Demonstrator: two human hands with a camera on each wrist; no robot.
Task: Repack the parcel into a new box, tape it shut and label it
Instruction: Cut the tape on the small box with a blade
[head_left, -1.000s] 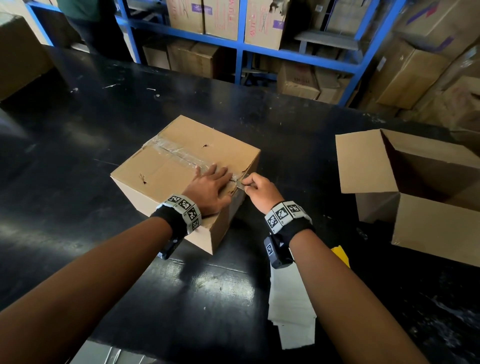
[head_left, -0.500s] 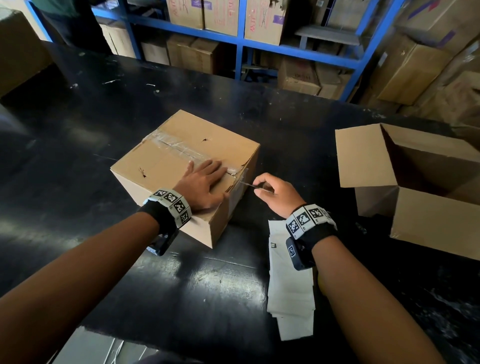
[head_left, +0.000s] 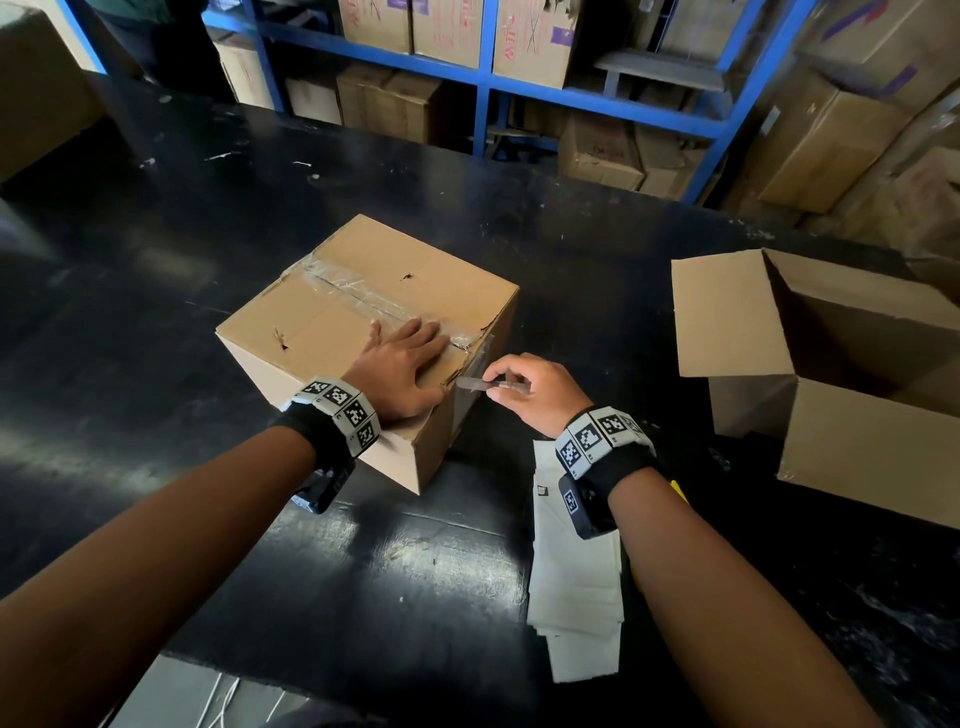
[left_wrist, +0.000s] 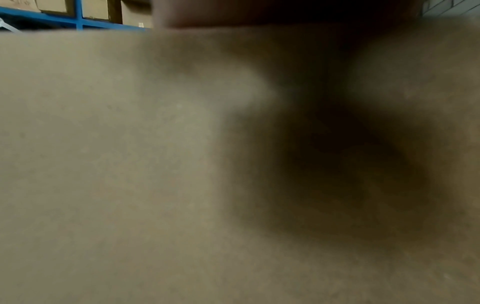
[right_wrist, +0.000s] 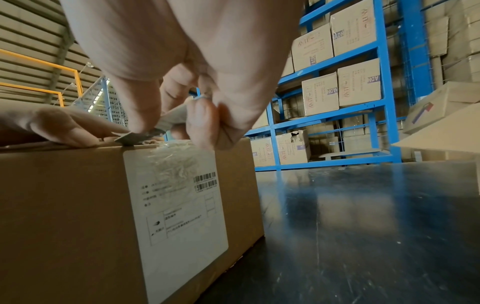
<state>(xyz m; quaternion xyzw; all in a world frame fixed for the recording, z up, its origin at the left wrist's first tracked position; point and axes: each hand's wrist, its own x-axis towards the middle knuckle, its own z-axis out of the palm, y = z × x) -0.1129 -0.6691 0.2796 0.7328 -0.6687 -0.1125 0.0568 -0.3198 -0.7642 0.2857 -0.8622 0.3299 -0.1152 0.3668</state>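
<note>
A taped brown parcel (head_left: 358, 291) sits mid-table, with clear tape along its top seam. My left hand (head_left: 400, 364) lies flat on the parcel's top near the right edge, fingers straight. My right hand (head_left: 524, 387) pinches a small grey cutter blade (head_left: 475, 383) whose tip is at the parcel's upper right edge. In the right wrist view the blade (right_wrist: 145, 134) touches the top edge just above a white shipping label (right_wrist: 179, 205) on the parcel's side (right_wrist: 64, 205). The left wrist view shows only blurred cardboard (left_wrist: 103, 164). An open, empty new box (head_left: 727, 312) stands at the right.
A stack of white labels (head_left: 576, 587) lies on the black table (head_left: 415, 545) under my right forearm, with a yellow item (head_left: 678, 491) beside it. Blue shelving (head_left: 488, 78) full of cartons runs behind the table. Another carton (head_left: 31, 104) stands at the far left.
My right hand drew the blade away from the parcel's top edge to the right, then came back to that edge. My left hand stayed flat on the top.
</note>
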